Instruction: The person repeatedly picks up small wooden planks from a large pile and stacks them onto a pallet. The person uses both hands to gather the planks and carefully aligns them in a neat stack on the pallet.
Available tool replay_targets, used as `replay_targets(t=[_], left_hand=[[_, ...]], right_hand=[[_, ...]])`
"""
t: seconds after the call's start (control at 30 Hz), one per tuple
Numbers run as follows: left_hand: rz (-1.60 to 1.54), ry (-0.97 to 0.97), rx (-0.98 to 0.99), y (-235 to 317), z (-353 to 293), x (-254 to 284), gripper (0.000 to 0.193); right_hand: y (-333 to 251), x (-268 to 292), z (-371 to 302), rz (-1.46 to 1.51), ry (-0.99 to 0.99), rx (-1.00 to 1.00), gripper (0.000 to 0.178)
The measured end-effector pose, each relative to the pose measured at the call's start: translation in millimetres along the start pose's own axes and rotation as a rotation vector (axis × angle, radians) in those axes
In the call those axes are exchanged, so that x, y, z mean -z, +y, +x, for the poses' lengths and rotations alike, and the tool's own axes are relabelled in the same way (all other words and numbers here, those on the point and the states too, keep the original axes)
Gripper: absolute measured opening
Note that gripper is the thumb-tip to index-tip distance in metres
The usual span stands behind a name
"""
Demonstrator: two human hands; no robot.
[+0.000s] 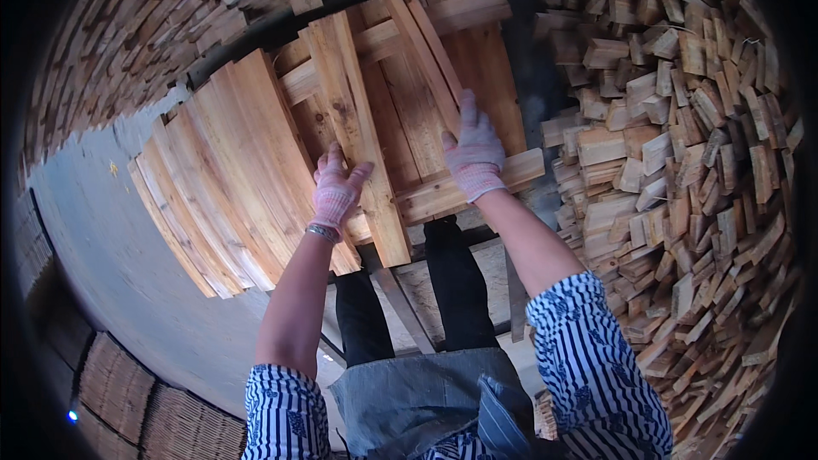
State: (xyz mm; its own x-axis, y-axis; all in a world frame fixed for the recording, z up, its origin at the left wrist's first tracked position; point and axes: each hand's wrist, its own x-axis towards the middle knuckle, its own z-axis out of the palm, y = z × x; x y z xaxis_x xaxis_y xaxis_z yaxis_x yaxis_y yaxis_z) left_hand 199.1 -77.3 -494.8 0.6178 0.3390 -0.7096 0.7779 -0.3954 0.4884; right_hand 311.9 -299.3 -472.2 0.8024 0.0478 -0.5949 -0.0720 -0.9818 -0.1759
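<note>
My left hand [336, 190], in a pale pink-and-white knit glove, lies with fingers apart at the left edge of a long knotty board [348, 94]. Its thumb overlaps that board's edge. My right hand [475, 153], gloved alike, has its thumb and forefinger around the near end of a narrow wooden strip [430, 55]. That strip leans away toward the far side, and where it meets the palm is hidden. Under both pieces run two crosswise planks, a far one [464, 13] and a near one [520, 172]. Overlapping boards [226, 166] lie flat to the left.
A large heap of short wood offcuts [656, 153] rises close on my right. Stacked wood pieces [162, 17] line the far left. Grey floor [102, 213] stretches to the left. Bundled slats [119, 383] stand at lower left. Frame bars [400, 311] pass near my legs.
</note>
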Motion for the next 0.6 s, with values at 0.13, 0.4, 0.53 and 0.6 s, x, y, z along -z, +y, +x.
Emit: replay_targets(t=[0.13, 0.4, 0.53, 0.6], left_hand=[[0.196, 0.227, 0.162, 54, -9, -21, 0.117], [-0.108, 0.238, 0.236, 39, -14, 10, 0.103], [-0.105, 0.35, 0.239, 40, -54, 33, 0.11], [-0.011, 0.37, 0.242, 39, -52, 36, 0.113]], right_hand=[[21, -7, -3, 0.247, 0.058, 0.058, 0.088], [31, 4, 0, -0.033, 0.131, 0.087, 0.086], [-30, -23, -43, 0.222, 0.262, 0.384, 0.09], [-80, -40, -37, 0.251, -0.043, 0.315, 0.095]])
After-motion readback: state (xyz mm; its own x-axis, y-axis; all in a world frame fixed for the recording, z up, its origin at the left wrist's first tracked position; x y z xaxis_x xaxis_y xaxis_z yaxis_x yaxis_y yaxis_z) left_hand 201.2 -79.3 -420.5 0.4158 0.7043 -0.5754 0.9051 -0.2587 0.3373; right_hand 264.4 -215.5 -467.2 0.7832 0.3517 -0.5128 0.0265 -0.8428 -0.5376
